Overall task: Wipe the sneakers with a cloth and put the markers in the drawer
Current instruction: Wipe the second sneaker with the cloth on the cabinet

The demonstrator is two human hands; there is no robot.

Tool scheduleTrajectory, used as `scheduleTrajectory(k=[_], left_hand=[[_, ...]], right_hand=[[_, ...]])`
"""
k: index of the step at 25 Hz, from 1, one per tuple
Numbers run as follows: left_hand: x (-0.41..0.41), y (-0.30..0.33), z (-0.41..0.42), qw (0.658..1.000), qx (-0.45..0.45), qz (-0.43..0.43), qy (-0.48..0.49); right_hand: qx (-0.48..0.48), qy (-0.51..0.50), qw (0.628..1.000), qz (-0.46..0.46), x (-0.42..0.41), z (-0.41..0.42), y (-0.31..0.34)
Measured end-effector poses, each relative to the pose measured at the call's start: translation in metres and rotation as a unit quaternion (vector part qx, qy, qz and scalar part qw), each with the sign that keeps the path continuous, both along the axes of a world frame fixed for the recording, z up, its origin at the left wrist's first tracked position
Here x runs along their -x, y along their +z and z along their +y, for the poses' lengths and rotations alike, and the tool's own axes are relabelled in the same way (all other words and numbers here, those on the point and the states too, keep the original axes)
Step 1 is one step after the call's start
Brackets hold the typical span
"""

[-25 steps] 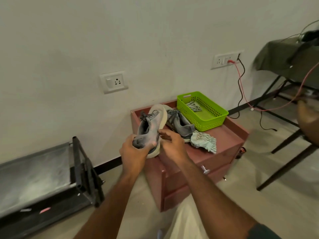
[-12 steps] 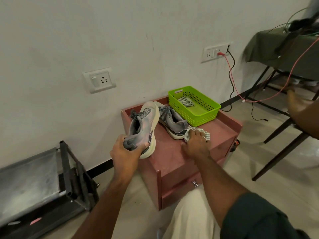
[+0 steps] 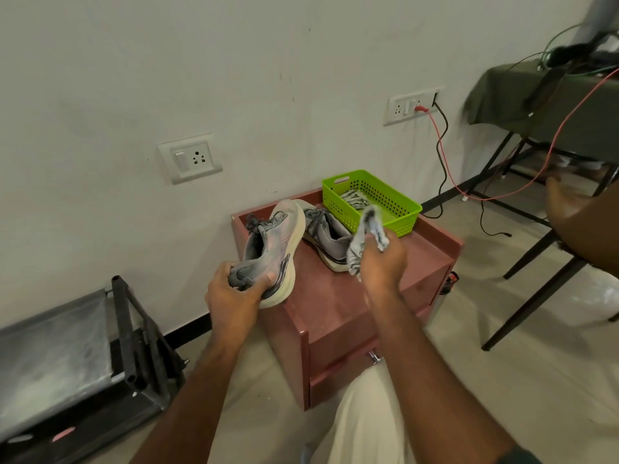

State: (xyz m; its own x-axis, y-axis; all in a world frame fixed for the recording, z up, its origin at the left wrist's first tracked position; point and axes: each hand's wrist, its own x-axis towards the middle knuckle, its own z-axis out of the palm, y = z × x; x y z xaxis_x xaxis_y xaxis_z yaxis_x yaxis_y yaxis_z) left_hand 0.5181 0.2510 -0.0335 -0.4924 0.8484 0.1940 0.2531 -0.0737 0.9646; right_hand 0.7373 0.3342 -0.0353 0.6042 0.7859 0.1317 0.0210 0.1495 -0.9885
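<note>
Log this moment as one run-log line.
left hand: holds sneaker | right hand: holds cloth | second sneaker: on cabinet | wiping: not started

Soft even light, motion blur, wide-angle warp

We are looking at a plain room, seemingly a home or bare workroom: white wall with switch sockets, tiled floor, a small red drawer cabinet, and a cloth-covered desk trailing cables.
</note>
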Motion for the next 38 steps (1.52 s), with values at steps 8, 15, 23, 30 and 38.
scheduleTrajectory(k=[8, 15, 23, 30, 38], left_hand=[[0.017, -0.001, -0.004, 0.999, -0.006, -0.029, -0.019], [0.028, 0.001, -0.001, 0.999, -0.016, -0.025, -0.045], [0.033, 0.000, -0.001, 0.999, -0.011, -0.007, -0.044], [0.029, 0.002, -0.008, 0.995, 0.019, 0.093, -0.018], [0.031, 0.007, -0.013, 0.995, 0.009, 0.100, -0.026]], right_hand=[[-0.003, 0.363, 0.831, 0.421, 0.031, -0.036, 0.026], [-0.049, 0.186, 0.978, -0.077, 0.048, -0.028, 0.016], [-0.224, 0.301, 0.828, -0.417, 0.099, -0.030, -0.003], [-0.149, 0.486, 0.783, -0.359, 0.052, -0.053, 0.002], [-0.184, 0.267, 0.902, -0.286, 0.075, -0.044, 0.004]])
